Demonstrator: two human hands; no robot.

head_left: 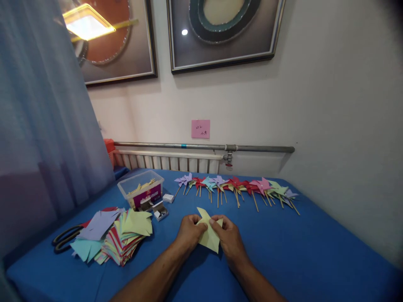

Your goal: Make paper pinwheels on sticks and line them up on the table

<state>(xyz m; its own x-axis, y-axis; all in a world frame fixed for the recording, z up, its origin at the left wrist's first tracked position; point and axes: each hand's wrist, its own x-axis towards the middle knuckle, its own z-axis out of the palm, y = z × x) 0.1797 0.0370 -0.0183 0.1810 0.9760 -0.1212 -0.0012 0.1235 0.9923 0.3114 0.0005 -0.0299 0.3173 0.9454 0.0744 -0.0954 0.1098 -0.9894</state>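
Observation:
Both hands hold a pale yellow cut paper square just above the blue table, near its middle. My left hand pinches the paper's left side, fingers closed on it. My right hand pinches the right side, with a flap folded toward the centre between its fingertips. One pointed corner of the paper sticks up between the hands.
A stack of coloured paper squares lies to the left, with black scissors beside it. Behind stand a clear box of wooden sticks and small pin boxes. A row of finished paper pinwheels lies along the far edge.

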